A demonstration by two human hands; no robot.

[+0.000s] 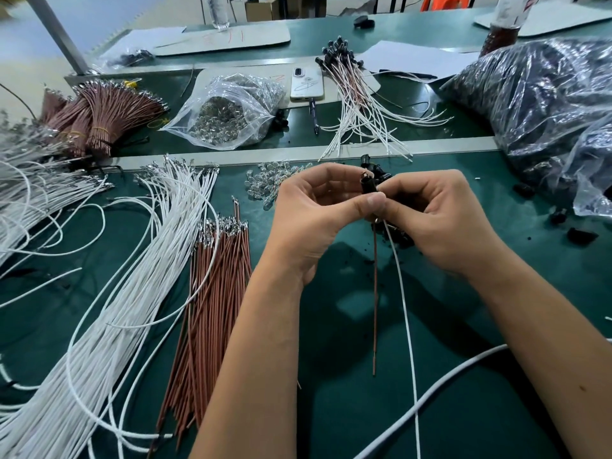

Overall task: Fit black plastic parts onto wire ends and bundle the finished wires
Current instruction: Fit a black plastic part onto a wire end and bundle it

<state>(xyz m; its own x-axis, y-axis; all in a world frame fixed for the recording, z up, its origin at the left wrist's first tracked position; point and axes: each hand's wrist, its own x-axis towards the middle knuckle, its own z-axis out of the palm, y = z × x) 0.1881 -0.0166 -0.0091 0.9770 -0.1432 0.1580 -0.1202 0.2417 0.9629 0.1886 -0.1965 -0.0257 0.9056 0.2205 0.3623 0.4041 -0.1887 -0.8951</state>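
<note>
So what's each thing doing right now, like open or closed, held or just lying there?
Left hand: pinching the black plastic part.
Right hand: pinching it too.
Brown wire: hanging from the part.
White wire: hanging too.
Clear bag: open, lying flat.
Phone: lying flat.

Bare mat (463,376) between wire piles (132,293)

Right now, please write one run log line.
step: fitting | left hand: pinches black part | right hand: pinches it | hanging: brown wire, white wire
</note>
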